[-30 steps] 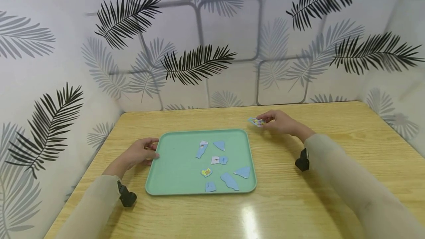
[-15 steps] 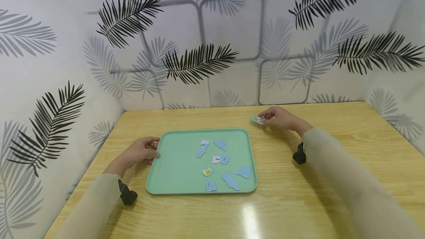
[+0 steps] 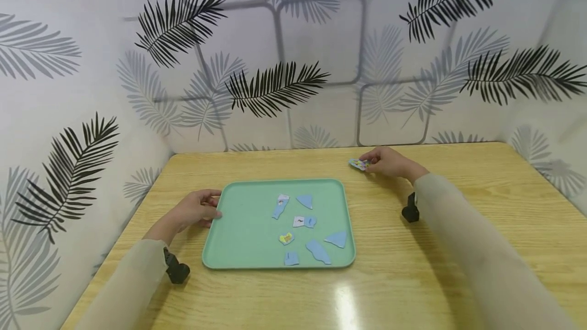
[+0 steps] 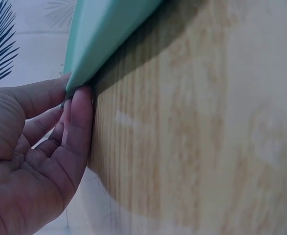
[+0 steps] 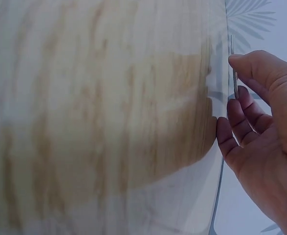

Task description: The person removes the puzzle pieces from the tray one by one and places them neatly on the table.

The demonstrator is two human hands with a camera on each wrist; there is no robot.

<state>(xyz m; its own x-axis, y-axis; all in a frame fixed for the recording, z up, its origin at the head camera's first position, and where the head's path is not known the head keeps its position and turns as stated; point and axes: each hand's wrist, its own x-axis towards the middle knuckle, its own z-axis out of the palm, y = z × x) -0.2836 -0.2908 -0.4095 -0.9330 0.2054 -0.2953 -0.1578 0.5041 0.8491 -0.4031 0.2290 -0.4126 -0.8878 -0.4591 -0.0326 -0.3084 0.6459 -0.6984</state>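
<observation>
My left hand (image 3: 196, 210) pinches the left rim of a mint-green tray (image 3: 243, 248). In the left wrist view the thumb lies on one side of the tray edge (image 4: 104, 34) and a fingertip on the other. Past the tray's far right corner, my right hand (image 3: 390, 161) pinches a colourful, patterned puzzle piece (image 3: 356, 164) between thumb and fingers. The right wrist view shows that piece edge-on as a thin strip (image 5: 232, 45), with the little finger near the table. Part of the piece is hidden behind the fingers.
Several loose puzzle pieces lie apart on the tray's right half: plain blue ones (image 3: 318, 252), a yellow-patterned one (image 3: 286, 238) and a white-and-blue one (image 3: 304, 221). The wooden table (image 3: 412, 279) meets a leaf-patterned wall (image 3: 321, 116) at the back.
My right hand has shifted slightly back and to the right with the puzzle piece, which now appears flatter. The left hand keeps its hold on the tray rim.
</observation>
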